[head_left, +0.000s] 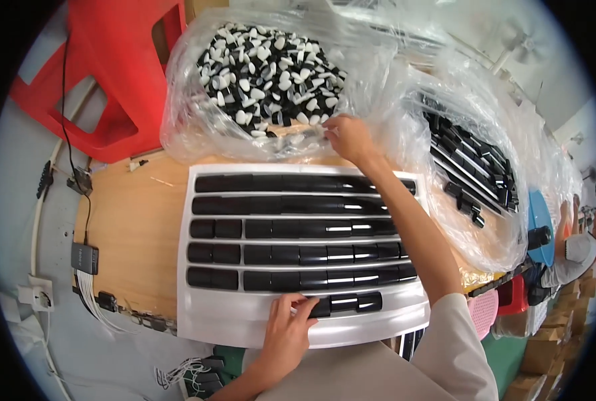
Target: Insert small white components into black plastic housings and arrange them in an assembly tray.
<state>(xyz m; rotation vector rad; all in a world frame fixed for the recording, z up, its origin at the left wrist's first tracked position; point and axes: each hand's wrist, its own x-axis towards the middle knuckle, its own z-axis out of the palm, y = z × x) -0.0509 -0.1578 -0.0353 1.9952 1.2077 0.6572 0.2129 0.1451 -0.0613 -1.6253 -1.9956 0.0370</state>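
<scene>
My left hand (288, 331) is closed at the left end of a short row of glossy black pieces (343, 303), its fingertips pinching the end piece. That row lies along the near edge of a silver-white tray (228, 314), below several longer rows of glossy black blocks (291, 228). My right hand (350, 138) reaches across the tray to the near edge of a clear plastic bag (190, 127). Its fingertips are pinched together there; what they hold is too small to make out. Inside the bag is a heap of small black and white caps (271, 77).
A second clear bag (475, 244) with black cylindrical parts (475, 157) lies at the right. A red plastic stool (121, 73) stands at far left. A black box (84, 258) with grey cables sits on the wooden table (137, 227). A person (575, 257) is at far right.
</scene>
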